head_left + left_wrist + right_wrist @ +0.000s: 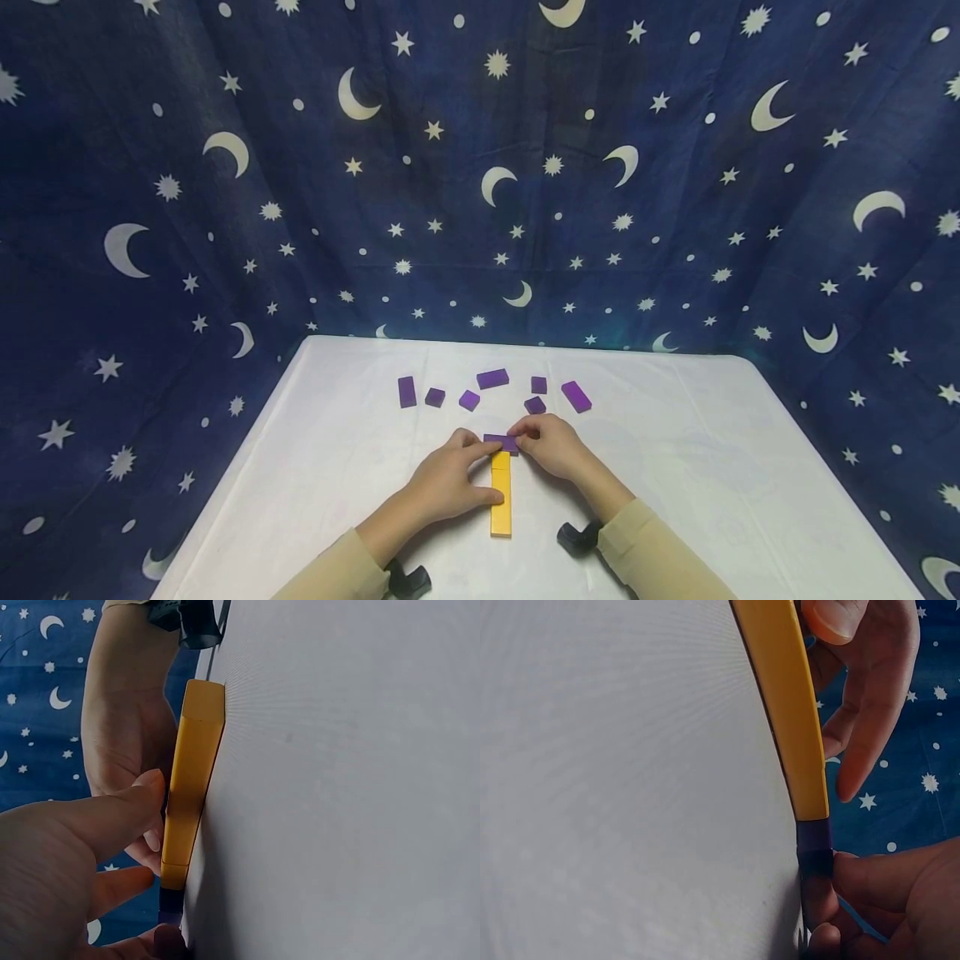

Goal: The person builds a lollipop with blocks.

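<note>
A purple block (495,438) lies crosswise at the far end of a row of yellow blocks on the table. That row has a small yellow block (500,461) beside the purple one and a long yellow block (501,521) nearer the body. With thumb and finger, my right hand (555,447) pinches the purple block's right end. My left hand (448,477) reaches in from the left, fingertips touching the purple block's left part. Its thumb is at the long yellow block's side, seen in the left wrist view. Fingers partly hide the purple block.
Beyond the hands several loose purple pieces lie spread out, among them a long block (492,379), another block (576,397) at right and a small cube (435,397). A white cloth covers the table (675,467). Behind hangs a dark blue curtain (450,192) with moons and stars.
</note>
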Action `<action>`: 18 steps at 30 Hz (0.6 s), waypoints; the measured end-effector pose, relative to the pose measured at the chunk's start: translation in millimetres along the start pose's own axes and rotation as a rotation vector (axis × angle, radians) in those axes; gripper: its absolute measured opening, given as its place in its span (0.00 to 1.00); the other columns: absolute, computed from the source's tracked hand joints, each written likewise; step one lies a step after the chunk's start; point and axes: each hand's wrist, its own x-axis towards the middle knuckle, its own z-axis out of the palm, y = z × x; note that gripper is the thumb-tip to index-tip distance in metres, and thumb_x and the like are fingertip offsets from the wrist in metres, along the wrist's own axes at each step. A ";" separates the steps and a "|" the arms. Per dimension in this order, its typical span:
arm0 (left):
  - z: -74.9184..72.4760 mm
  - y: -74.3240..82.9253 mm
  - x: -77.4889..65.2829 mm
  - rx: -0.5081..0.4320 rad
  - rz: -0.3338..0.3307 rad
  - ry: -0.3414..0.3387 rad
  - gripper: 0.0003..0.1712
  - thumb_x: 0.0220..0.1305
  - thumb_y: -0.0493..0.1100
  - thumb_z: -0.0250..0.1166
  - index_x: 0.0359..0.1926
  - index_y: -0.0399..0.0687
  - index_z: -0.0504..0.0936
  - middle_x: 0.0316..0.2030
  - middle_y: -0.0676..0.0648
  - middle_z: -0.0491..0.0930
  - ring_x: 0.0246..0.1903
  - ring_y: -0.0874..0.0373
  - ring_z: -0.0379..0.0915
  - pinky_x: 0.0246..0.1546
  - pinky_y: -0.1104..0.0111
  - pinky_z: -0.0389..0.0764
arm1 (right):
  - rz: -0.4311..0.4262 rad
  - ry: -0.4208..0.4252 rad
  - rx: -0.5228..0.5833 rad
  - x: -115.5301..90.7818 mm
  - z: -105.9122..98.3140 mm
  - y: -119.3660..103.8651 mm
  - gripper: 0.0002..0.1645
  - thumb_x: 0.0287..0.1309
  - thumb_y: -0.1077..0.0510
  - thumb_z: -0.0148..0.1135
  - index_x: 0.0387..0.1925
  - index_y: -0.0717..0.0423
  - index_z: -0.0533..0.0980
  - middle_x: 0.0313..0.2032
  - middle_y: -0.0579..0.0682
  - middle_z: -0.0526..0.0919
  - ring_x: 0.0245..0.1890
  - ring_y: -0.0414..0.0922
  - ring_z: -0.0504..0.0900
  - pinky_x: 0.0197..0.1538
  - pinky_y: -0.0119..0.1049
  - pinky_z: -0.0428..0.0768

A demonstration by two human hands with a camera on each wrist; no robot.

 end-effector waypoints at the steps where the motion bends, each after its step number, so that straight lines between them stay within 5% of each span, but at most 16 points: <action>1: 0.3 -0.1 0.1 0.004 0.002 0.001 0.46 0.53 0.69 0.81 0.72 0.65 0.81 0.56 0.51 0.78 0.42 0.61 0.74 0.45 0.65 0.80 | -0.001 0.000 0.001 0.1 -0.1 -0.2 0.09 0.70 0.59 0.69 0.43 0.42 0.90 0.43 0.44 0.89 0.46 0.45 0.81 0.63 0.56 0.81; 18: 3.9 -2.1 0.5 0.023 0.011 0.012 0.42 0.53 0.67 0.81 0.69 0.64 0.84 0.55 0.53 0.79 0.43 0.62 0.75 0.46 0.65 0.81 | 0.003 0.002 -0.009 -0.4 -0.8 -1.1 0.09 0.69 0.59 0.69 0.43 0.41 0.90 0.44 0.43 0.90 0.48 0.45 0.83 0.64 0.59 0.80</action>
